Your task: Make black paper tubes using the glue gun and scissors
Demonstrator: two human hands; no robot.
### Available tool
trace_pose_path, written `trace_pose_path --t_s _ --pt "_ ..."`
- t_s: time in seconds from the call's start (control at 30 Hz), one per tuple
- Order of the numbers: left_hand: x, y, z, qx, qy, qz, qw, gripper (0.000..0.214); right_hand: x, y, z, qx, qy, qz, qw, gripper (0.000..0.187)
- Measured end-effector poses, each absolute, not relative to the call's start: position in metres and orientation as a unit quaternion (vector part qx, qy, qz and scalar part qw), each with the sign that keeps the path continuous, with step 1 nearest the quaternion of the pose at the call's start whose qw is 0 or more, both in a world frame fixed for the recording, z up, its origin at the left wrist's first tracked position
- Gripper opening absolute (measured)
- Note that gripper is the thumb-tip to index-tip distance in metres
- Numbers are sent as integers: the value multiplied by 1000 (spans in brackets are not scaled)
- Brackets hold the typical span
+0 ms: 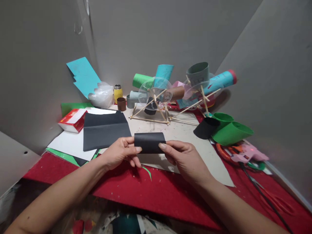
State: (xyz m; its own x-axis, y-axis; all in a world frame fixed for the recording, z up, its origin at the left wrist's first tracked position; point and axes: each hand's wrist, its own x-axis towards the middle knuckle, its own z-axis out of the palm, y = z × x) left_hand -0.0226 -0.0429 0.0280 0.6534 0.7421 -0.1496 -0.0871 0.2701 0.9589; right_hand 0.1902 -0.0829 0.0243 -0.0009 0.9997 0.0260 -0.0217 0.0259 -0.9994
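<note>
The left hand (123, 152) was closed in a pinch, with its thumb and fingers on the left end of a small black paper (149, 143). The right hand (185, 157) pinched the right end the same way. The paper was bent over, and it was up in front of the person, near the middle of the table's (156, 195) near edge. A soft squeeze seemed best, so the bend would not get squashed. Holding both ends level would likely help its sides line up.

A thin green strip (148, 173) lay just below the left hand. A big black sheet (104, 131) was toward the left edge, next to a red box (71, 121). On the right edge were green tubes (234, 133) and a pink tool (253, 153). Farther back, toward the far edge, stood a stick frame (149, 120) with a clear round disc (143, 94) and paper tubes around it.
</note>
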Motion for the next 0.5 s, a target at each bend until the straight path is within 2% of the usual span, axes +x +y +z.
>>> trace_pose_path --t_s 0.33,0.5 --pt "-23 -43 29 508 302 291 753 34 191 -83 25 -487 -515 497 501 35" --pt "-24 -40 30 490 315 348 735 34 190 -85 25 -491 -531 486 491 37"
